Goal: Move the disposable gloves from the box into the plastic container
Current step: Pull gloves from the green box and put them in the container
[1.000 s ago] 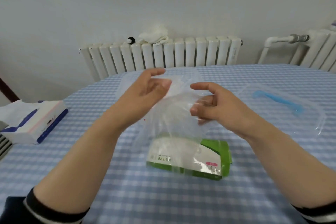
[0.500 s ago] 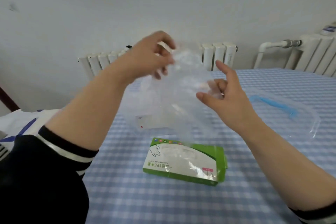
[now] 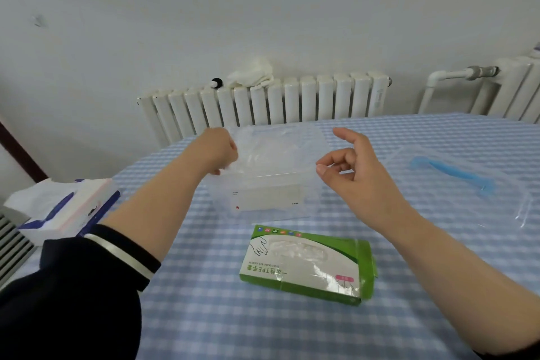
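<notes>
Meanwhile, the left hand [image 3: 217,149] pinched crumpled clear disposable gloves [image 3: 257,152] at the left rim of the plastic container [image 3: 267,184], lowering them inside. The right hand [image 3: 350,166] hovered just right of the container, fingers loosely curled, holding nothing. Nearer the front edge of the checked surface [image 3: 204,316] lay the green glove box [image 3: 306,264], flat on its back. A clear lid [image 3: 467,193] with a blue handle sat toward the right edge, a tissue pack [image 3: 64,213] at the left edge.
</notes>
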A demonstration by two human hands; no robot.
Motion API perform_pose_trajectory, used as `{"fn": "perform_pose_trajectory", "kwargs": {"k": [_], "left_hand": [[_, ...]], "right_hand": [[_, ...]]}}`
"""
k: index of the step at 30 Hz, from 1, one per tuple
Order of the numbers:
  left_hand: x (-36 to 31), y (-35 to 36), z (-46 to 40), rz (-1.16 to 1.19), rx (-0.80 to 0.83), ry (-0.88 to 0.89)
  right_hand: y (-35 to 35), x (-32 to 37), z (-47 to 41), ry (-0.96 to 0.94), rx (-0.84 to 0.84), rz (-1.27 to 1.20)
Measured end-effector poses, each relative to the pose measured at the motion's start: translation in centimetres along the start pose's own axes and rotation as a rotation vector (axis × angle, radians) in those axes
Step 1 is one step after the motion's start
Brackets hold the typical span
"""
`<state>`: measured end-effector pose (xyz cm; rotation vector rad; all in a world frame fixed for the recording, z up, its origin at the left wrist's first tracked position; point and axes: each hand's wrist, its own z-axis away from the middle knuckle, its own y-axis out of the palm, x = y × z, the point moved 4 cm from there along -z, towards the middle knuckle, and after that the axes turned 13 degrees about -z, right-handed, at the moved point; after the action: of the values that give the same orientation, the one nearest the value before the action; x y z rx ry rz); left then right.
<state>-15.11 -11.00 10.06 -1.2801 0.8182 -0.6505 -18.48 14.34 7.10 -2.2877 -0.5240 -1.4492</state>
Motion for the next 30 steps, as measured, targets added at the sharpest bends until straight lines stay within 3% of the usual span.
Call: {"fn": "perform_pose_trajectory", "kwargs": {"k": [5,10,11,18,21,25,30], "left_hand": [[-0.6,0.8,0.2,-0.501,0.045,0.057],[-2.4,-0.5,1.3,-0.654,-0.26,0.204],[-2.8,-0.6,1.4,-0.655,-0.254,0.236],[-3.8,2.0,-1.1,-0.656,0.361,0.294],[-4.1,3.5,-2.6,-0.688,0.436,0.311],[-4.0,5.8,-3.7,-0.546,0.61,0.308],[-3.8,5.6,-4.1,-0.362,0.553,0.315]], "right_hand": [[0.1,-0.5,0.0,0.029,0.023,0.009],[0.0,-0.6,-0.1,0.038,0.033,0.012],[0.0,-0.6,-0.1,0.041,0.034,0.006],[0.6,-0.7,0.3,0.054,0.095,0.017],[0.8,-0.6,0.3,0.067,0.123,0.053],[1.0,-0.8,0.3,0.115,0.172,0.109],[1.2,-0.9,0.5,0.131,0.303,0.197]]}}
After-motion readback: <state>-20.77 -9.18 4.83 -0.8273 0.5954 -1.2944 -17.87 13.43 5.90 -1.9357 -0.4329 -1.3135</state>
